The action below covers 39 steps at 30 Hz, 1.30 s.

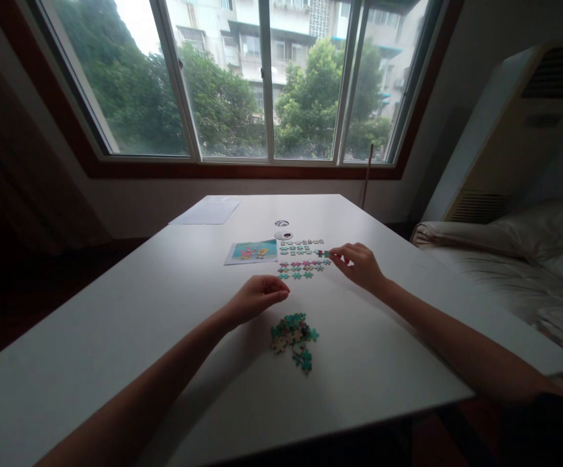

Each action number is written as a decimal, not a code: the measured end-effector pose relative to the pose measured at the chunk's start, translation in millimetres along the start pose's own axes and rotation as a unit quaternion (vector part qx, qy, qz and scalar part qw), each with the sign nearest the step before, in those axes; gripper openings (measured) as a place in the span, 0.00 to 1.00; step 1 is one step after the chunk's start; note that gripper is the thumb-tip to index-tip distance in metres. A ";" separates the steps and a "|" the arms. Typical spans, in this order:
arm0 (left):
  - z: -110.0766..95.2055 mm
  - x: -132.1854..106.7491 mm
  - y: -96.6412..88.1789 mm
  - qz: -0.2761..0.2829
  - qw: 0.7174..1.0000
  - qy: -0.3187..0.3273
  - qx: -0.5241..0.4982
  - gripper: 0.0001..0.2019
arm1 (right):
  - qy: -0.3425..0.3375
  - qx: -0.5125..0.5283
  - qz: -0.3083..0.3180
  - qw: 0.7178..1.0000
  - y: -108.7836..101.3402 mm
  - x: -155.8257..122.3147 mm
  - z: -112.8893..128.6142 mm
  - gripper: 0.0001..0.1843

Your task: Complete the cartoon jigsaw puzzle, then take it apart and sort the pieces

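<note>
My right hand (pixel 359 264) reaches to the right end of the laid-out rows, thumb and fingers pinched on a dark, reddish-green puzzle piece (pixel 323 253). Rows of puzzle pieces (pixel 303 264), some teal and some pink, lie on the white table (pixel 165 311). Closer to me, my left hand (pixel 262 295) is held with its fingers curled and the thumb against them; whatever may be inside is hidden. Below it sits a heap of mixed puzzle pieces (pixel 292 334), green and tan. A colourful picture sheet (pixel 252 251) lies left of the rows.
Two small round items (pixel 283 235) lie beyond the rows. White paper (pixel 206 211) rests at the far left of the table. Past the table's right edge are a covered sofa (pixel 486 259) and a tall floor-standing air conditioner (pixel 495 130). A window (pixel 266 84) spans the wall ahead.
</note>
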State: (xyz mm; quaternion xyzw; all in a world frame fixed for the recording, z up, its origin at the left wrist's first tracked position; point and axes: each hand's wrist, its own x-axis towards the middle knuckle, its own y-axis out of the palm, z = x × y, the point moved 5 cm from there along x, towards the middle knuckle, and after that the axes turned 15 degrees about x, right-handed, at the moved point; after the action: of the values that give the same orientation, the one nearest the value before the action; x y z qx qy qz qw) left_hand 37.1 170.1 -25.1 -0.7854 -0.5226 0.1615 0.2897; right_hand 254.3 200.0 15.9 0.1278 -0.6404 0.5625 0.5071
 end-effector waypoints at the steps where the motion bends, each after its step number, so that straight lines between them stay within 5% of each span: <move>1: 0.5 0.1 -0.4 -0.001 1.000 0.010 0.011 0.11 | 0.002 -0.012 -0.001 1.000 -1.9 -0.8 -6.4 0.10; 7: -1.2 -0.4 -1.4 -0.004 0.995 0.050 0.087 0.10 | -0.007 -0.053 0.012 0.999 -4.3 -6.4 -26.0 0.10; 23: -3.8 -2.7 -1.7 -0.005 0.988 0.075 0.132 0.08 | 0.002 -0.065 0.029 0.997 -2.3 -7.4 -29.9 0.10; 34: -2.7 -2.3 -0.3 0.002 0.987 0.068 0.145 0.08 | 0.208 0.006 0.144 0.967 17.5 -29.5 -83.0 0.09; 39: -3.5 -2.2 -0.5 0.001 0.986 0.068 0.150 0.08 | 0.242 0.015 0.163 0.956 21.0 -36.4 -95.1 0.09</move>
State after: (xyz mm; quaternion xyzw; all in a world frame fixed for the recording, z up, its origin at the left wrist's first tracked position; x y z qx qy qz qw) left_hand 37.8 167.2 -22.1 -0.7429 -0.4702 0.1846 0.4392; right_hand 303.5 273.0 -39.4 -0.1102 -0.5020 0.6613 0.5464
